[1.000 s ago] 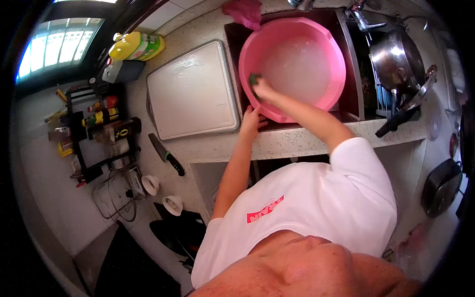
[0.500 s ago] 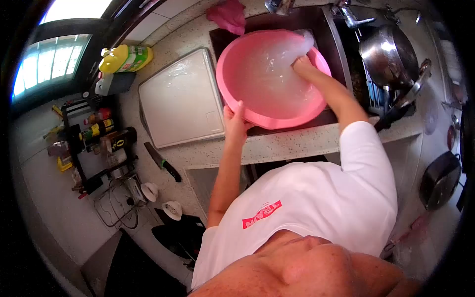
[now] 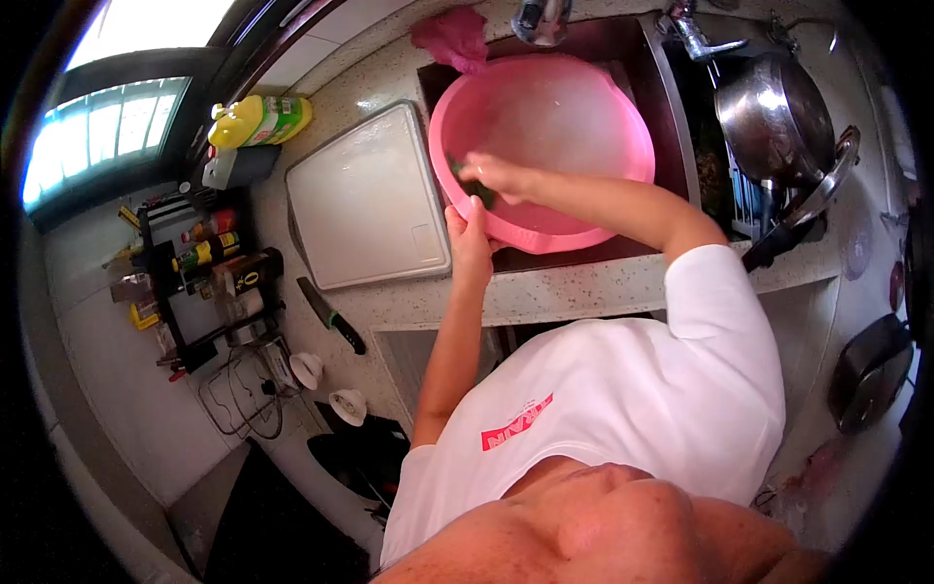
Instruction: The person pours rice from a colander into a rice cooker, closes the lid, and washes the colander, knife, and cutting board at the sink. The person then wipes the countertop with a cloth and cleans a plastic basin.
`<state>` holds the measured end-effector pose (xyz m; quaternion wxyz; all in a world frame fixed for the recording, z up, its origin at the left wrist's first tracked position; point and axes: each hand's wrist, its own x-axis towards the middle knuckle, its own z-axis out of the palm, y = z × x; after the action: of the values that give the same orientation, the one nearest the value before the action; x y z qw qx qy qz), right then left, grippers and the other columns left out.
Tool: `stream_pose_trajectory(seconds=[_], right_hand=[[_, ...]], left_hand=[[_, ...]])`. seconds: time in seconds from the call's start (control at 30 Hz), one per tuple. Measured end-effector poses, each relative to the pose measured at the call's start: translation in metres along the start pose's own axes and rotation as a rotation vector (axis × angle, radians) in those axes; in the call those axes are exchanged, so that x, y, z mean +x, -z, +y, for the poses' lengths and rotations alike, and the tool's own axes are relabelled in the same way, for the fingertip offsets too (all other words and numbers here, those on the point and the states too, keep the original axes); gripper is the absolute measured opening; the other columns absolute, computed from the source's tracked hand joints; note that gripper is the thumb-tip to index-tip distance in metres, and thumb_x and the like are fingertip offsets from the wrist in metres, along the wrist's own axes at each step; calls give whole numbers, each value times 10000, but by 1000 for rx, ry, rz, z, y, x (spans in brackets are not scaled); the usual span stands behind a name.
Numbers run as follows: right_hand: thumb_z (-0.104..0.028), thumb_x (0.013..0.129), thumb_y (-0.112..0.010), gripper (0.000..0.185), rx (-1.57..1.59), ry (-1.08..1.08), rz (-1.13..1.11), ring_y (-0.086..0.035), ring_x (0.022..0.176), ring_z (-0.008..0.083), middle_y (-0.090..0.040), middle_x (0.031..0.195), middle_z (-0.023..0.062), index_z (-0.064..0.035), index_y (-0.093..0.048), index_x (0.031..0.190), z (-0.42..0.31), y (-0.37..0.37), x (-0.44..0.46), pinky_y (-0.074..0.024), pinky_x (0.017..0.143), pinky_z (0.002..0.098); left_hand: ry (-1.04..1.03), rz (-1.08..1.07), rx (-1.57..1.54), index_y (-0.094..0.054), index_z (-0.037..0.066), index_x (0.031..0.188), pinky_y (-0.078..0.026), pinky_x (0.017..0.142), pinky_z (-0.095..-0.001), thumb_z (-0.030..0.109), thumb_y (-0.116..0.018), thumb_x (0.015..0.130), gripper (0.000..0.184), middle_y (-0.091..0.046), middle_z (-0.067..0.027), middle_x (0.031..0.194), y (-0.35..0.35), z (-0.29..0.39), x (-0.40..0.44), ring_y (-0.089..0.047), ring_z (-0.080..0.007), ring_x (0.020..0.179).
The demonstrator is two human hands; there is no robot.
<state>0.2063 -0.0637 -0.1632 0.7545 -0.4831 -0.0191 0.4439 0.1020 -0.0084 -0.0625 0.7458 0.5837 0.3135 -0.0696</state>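
Note:
A large pink basin (image 3: pixel 550 237) sits in the dark sink (image 3: pixel 623 44), with cloudy, whitish water in its bottom. My left hand (image 3: pixel 471 245) grips its near-left rim, thumb over the edge and fingers underneath. Inside the basin, my right hand (image 3: pixel 498 179) is closed on a dark green scouring pad (image 3: pixel 483 197), pressed against the left inner wall just above my left thumb. The fingers cover most of the pad.
A white cutting board (image 3: pixel 370 209) lies left of the sink, with a knife (image 3: pixel 331 316) nearer me. A yellow bottle (image 3: pixel 261 122) stands behind the board. A pink cloth (image 3: pixel 452 37) and faucet (image 3: pixel 541 21) are at the back; a steel pot (image 3: pixel 773 117) is on the right.
My right hand has crossed from the basin's far-right side to its left wall, where the green pad now shows. My left hand stays on the rim. The view has shifted slightly.

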Motion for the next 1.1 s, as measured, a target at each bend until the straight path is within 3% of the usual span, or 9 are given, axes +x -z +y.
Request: stream_pose_trajectory(seconds=[0.13,0.27,0.4,0.5,0.77,0.8,0.83,0.97,1.1], right_hand=[[-227,786,-585,178,-510,-91,-339,-476,703,132,-510,743,26,-53,-550,798,-36,35,-114,-396,608,294],[-269,736,-664,198,-889,-544,-572,-487,563,148,-500,596,29,-84,-609,781,-41,104,-132,-385,496,300],[-274,701,-693,210,-1637,-417,-490,-575,647,215,-600,686,90,-120,-669,842,1,154,-110,-441,569,344],[-285,662,-691,270,-2096,-32,-213,-602,781,298,-648,837,138,-111,-695,869,46,187,-77,-453,705,430],[-194,701,-593,298,-1290,-143,-480,-579,788,254,-638,877,161,-4,-650,924,-5,88,-109,-445,712,402],[-198,724,-567,309,-892,-248,-447,-575,787,227,-642,869,148,-3,-638,952,2,82,-104,-446,707,392],[-184,781,-527,308,-1034,-105,-475,-562,792,193,-642,897,105,-14,-615,1023,9,84,-86,-441,729,358],[-362,890,-488,413,-348,-75,-169,-513,979,168,-598,1077,71,-33,-591,1119,-37,56,-115,-388,867,315],[-425,861,-510,463,-607,27,-57,-535,984,175,-611,1065,85,-38,-597,1100,-64,61,-135,-399,856,309]], left_hand=[[1,-16,-56,-369,93,999,-566,532,-325,270,-468,921,217,-532,-77,929,-3,1,-1,-609,-173,757],[-13,-27,-7,-367,86,1009,-568,563,-340,272,-469,920,231,-533,-99,981,-7,6,-2,-613,-197,797],[9,-27,39,-361,74,1044,-569,607,-368,241,-492,905,254,-527,-111,1014,-7,9,-5,-614,-229,822],[-1,-84,44,-355,68,1068,-569,623,-384,205,-517,890,277,-529,-119,1025,0,5,-2,-616,-240,832],[-11,-108,70,-373,53,1042,-567,625,-389,166,-546,869,270,-534,-119,1006,-13,21,-6,-611,-235,840],[-34,-116,52,-380,54,1032,-564,616,-386,166,-549,868,261,-537,-117,1000,-16,21,-5,-610,-225,824],[-59,-124,35,-386,54,1023,-561,607,-383,165,-551,868,252,-540,-115,994,-19,22,-4,-609,-215,809],[-86,-173,37,-402,62,1005,-556,598,-374,168,-550,870,227,-555,-103,934,-31,35,1,-610,-209,767],[-19,-337,10,-465,83,968,-539,649,-381,169,-535,878,143,-578,-82,816,-54,49,-12,-607,-233,733]])
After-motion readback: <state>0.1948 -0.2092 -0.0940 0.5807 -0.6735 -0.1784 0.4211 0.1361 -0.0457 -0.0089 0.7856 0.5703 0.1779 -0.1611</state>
